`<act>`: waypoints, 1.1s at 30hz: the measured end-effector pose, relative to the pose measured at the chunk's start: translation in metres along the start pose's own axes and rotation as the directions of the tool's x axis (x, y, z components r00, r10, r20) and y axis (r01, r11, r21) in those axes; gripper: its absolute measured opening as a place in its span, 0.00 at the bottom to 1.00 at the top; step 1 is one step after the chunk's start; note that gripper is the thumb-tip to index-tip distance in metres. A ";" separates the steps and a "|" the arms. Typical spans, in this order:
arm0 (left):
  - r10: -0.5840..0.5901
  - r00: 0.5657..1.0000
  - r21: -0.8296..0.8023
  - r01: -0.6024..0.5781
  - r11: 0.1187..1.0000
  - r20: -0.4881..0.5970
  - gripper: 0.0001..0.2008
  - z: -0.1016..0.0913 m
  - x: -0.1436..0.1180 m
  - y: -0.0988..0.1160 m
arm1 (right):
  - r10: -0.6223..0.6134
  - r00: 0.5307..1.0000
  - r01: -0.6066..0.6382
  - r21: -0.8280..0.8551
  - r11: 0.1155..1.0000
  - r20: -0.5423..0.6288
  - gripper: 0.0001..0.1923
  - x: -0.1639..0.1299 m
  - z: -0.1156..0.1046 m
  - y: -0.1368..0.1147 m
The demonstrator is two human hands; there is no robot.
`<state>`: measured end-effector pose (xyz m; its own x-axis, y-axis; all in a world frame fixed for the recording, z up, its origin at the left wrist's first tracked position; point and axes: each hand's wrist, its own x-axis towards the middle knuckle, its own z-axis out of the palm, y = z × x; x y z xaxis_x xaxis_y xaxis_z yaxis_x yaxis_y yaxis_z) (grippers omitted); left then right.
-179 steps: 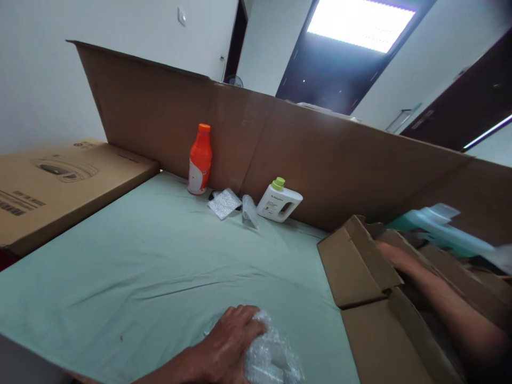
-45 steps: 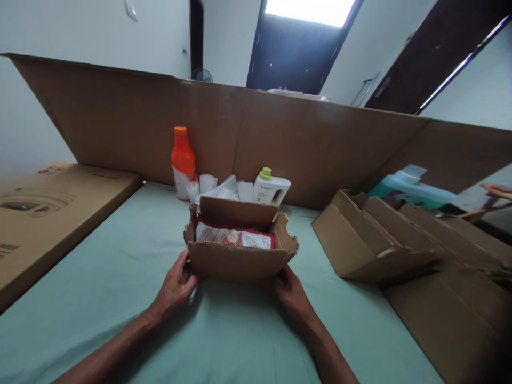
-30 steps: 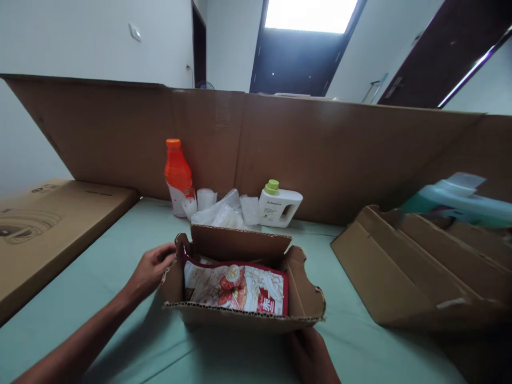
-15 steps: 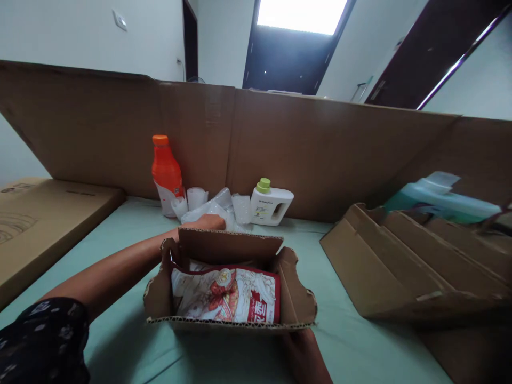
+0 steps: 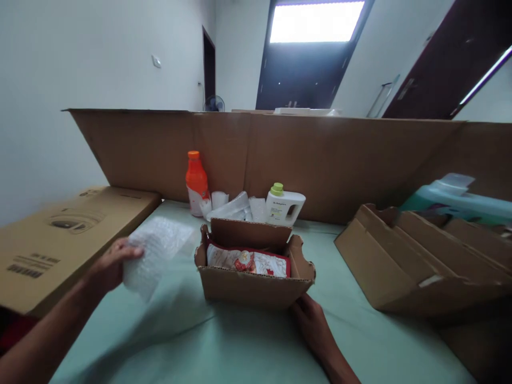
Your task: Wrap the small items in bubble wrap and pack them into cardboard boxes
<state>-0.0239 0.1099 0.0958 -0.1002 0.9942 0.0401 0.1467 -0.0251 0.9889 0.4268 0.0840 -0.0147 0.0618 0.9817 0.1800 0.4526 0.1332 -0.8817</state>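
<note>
My left hand (image 5: pixel 116 262) is closed on the edge of a sheet of bubble wrap (image 5: pixel 154 253), which hangs above the cloth to the left of an open cardboard box (image 5: pixel 244 288). Inside the box lies a white and red printed bag (image 5: pixel 260 262), its lower part hidden by the front wall. At the box's lower right corner my right hand (image 5: pixel 312 320) grips the cardboard, its fingertips partly hidden. More bubble wrap (image 5: pixel 236 207) lies behind the box, some of it rolled.
An orange bottle (image 5: pixel 196 178) and a white jug with a green cap (image 5: pixel 284 207) stand by the cardboard wall (image 5: pixel 340 165). A large flat carton (image 5: pixel 80 229) lies at left. On the right, a cardboard holder (image 5: pixel 384 266) has a teal bottle (image 5: pixel 452 200) above it.
My left hand has drawn a bubble wrap sheet from the pile behind the box, out to the left. My right hand stays at the box's lower right corner. The camera view has shifted.
</note>
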 end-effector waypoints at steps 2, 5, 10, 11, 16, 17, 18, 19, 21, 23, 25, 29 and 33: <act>-0.181 0.980 -0.131 0.190 0.973 0.078 0.18 0.010 -0.040 -0.025 | -0.002 1.000 0.002 0.018 1.000 0.011 0.19 0.003 0.000 -0.002; -0.273 0.951 -0.256 0.303 0.918 0.145 0.19 0.036 -0.096 -0.061 | 0.042 0.999 -0.042 0.078 0.996 0.013 0.19 0.004 -0.008 -0.005; -0.350 0.885 -0.367 0.450 0.815 0.308 0.22 0.072 -0.163 -0.092 | 0.253 0.967 -0.250 0.124 0.960 -0.014 0.25 -0.031 -0.032 -0.024; -0.322 0.883 -0.355 0.439 0.825 0.341 0.23 0.077 -0.170 -0.092 | 0.283 0.956 -0.291 0.141 0.946 0.071 0.26 -0.045 -0.032 -0.030; -0.029 0.826 -0.191 0.164 0.968 0.563 0.23 0.101 -0.183 -0.065 | 0.271 0.780 -0.498 0.298 0.814 0.564 0.33 -0.114 0.023 -0.065; 0.034 0.788 -0.180 0.099 0.979 0.615 0.21 0.108 -0.185 -0.058 | 0.243 0.762 -0.517 0.339 0.786 0.600 0.33 -0.122 0.037 -0.072; 0.086 0.746 -0.180 0.047 0.982 0.661 0.19 0.114 -0.186 -0.052 | 0.222 0.764 -0.525 0.383 0.760 0.606 0.31 -0.128 0.050 -0.079; 0.124 0.702 -0.183 0.009 0.983 0.701 0.17 0.120 -0.188 -0.047 | 0.215 0.783 -0.522 0.427 0.739 0.584 0.29 -0.131 0.059 -0.085; 0.165 0.641 -0.182 -0.040 0.982 0.750 0.14 0.127 -0.192 -0.044 | 0.257 0.848 -0.486 0.487 0.725 0.464 0.27 -0.135 0.063 -0.096; 0.162 0.643 -0.166 -0.055 0.985 0.748 0.12 0.126 -0.196 -0.050 | 0.316 0.899 -0.428 0.459 0.779 0.303 0.27 -0.137 0.051 -0.102; 0.106 0.728 -0.140 -0.014 0.990 0.678 0.11 0.121 -0.200 -0.060 | 0.331 0.940 -0.341 0.323 0.883 0.085 0.26 -0.140 0.030 -0.106; 0.018 0.872 -0.072 0.020 0.997 0.489 0.16 0.120 -0.212 -0.070 | 0.192 0.956 -0.206 -0.045 0.977 -0.221 0.25 -0.148 0.011 -0.112; 0.008 0.861 -0.055 0.024 0.998 0.509 0.46 0.150 -0.221 -0.061 | 0.109 0.992 -0.113 -0.069 0.991 -0.057 0.27 -0.148 0.042 -0.117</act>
<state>0.1371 -0.0925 0.0049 0.4156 0.9090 -0.0308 0.0896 -0.0073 0.9959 0.3272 -0.0714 0.0429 0.1613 0.9810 0.1077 0.5029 0.0122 -0.8643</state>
